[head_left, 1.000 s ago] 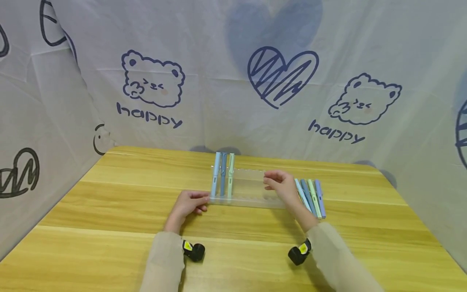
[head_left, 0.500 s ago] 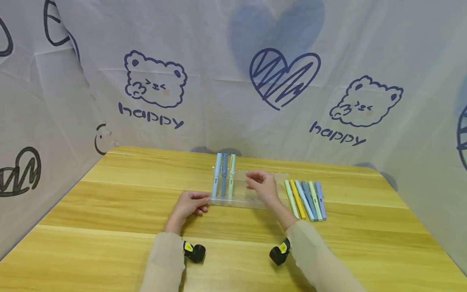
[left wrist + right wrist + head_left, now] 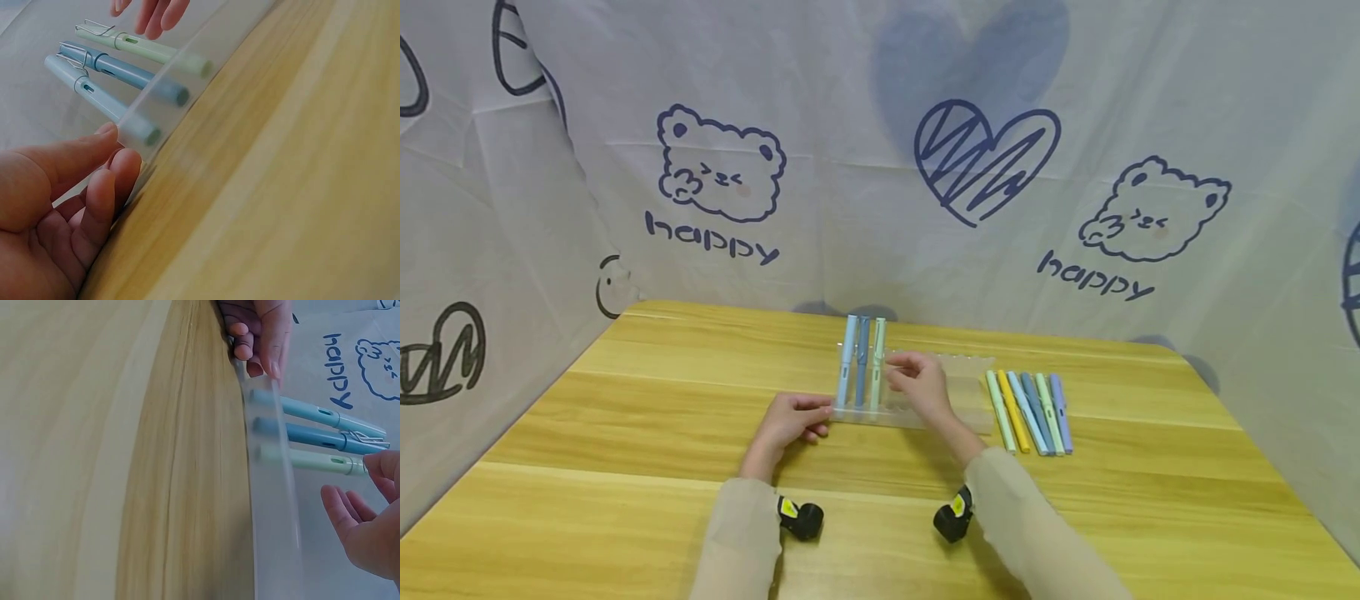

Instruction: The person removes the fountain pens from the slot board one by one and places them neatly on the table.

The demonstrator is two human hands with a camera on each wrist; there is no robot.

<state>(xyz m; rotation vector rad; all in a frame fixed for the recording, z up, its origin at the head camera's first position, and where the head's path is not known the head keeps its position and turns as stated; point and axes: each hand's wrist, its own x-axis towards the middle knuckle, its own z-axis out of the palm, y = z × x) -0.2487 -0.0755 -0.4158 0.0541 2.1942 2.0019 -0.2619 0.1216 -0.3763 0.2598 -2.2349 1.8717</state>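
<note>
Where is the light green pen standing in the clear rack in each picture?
Head: light green pen, rightmost of three standing pens, beside the right hand.
Left wrist: top, farthest pen.
Right wrist: lowest pen, at right.
Shared landmark: the clear rack holding all three.

The table [image 3: 625, 467] is honey-yellow wood with paler and darker grain stripes. The pen rack [image 3: 925, 392] on it is clear, frosted plastic, holding three pens [image 3: 861, 358]: pale blue on the left, slate blue in the middle, mint green on the right. To the right lie loose pens [image 3: 1028, 404] in mint, yellow, light blue, slate blue, pale green and lilac. The far backdrop [image 3: 850, 125] is white cloth printed with navy bears, scribbled hearts and "happy". Both sleeves [image 3: 737, 533] are beige
</note>
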